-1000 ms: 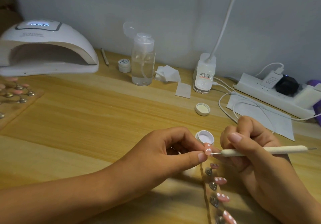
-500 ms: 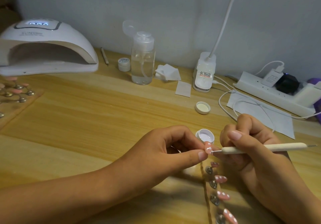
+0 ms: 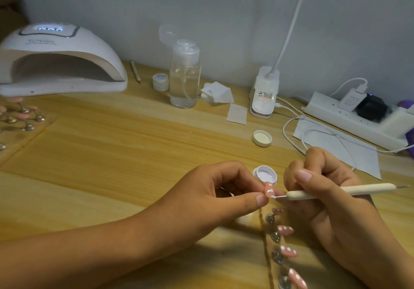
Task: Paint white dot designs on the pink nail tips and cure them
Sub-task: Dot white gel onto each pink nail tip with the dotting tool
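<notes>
A nail lamp (image 3: 62,64) is set back left on the table (image 3: 112,154), a bottle (image 3: 184,80) right of it; a lid (image 3: 261,138) is placed behind an open pot (image 3: 265,173).

Second nail rack (image 3: 29,138) cut off, left edge.

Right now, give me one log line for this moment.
step: dotting | left hand: pinches nail tip | right hand: holds tool, point on nail tip | lamp: display lit

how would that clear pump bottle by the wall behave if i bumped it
The clear pump bottle is tall on a narrow base, so a push near the top would probably tip it. Its flip lid stands open, so it might leak if it fell. Its smooth wall looks likely to slip in a wet grip.
</notes>
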Demonstrator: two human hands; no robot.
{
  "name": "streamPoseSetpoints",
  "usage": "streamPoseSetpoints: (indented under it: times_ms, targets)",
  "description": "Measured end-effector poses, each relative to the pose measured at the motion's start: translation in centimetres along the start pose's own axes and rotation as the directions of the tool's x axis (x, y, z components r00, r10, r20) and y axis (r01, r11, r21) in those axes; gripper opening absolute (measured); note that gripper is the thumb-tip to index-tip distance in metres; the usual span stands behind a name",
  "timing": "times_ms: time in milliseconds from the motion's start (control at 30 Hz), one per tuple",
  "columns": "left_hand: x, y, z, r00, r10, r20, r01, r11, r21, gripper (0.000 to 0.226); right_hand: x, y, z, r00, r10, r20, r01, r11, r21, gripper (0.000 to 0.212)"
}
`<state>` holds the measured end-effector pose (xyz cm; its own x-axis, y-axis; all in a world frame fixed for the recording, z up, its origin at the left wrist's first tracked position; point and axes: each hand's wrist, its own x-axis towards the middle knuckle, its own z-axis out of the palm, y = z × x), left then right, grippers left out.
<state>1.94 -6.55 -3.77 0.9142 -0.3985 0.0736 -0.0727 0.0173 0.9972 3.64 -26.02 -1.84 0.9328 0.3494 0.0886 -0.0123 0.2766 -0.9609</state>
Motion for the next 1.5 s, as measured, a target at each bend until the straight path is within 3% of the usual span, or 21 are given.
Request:
streamPoseSetpoints:
  times_ms: [67, 200, 500, 967, 1267, 1500]
  targets:
    - [0.03, -0.03, 0.02, 1.000, -0.002, -0.004, 0.002, 1.000, 0.003, 0.003, 0.03, 0.01, -0.07, 1.000, -0.001, -0.002, 0.001, 1.000, -0.007, 0.027]
    - [0.03, 0.03, 0.08, 1.000, 0.003, 0.004, -0.003, 1.000, -0.010, 0.002, -0.04, 0.00, -0.05, 1.000, 0.011, 0.003, -0.011, 1.000, -0.013, 0.038]
    - [0.02, 0.06, 0.05, 1.000, -0.003, 0.005, 0.003, 1.000, -0.004, 0.002, -0.05, 0.10, -0.08, 1.000, 0.015, -0.011, -0.016, 0.999, -0.030, 0.041]
    - [-0.01, 0.14, 0.10, 1.000, 0.000, 0.001, 0.000, 1.000, -0.006, 0.002, -0.01, 0.35, -0.12, 0.999, -0.005, -0.037, 0.005, 1.000, 0.021, 0.022]
    - [-0.01, 0.19, 0.13, 1.000, -0.004, -0.004, 0.003, 1.000, -0.015, 0.002, 0.00, 0.37, -0.22, 1.000, -0.012, 0.001, 0.012, 0.999, -0.031, 0.038]
    - [0.06, 0.24, 0.14, 1.000, 0.001, -0.004, -0.001, 1.000, -0.013, 0.004, -0.05, 0.39, -0.31, 1.000, -0.012, -0.021, 0.012, 1.000, -0.018, 0.030]
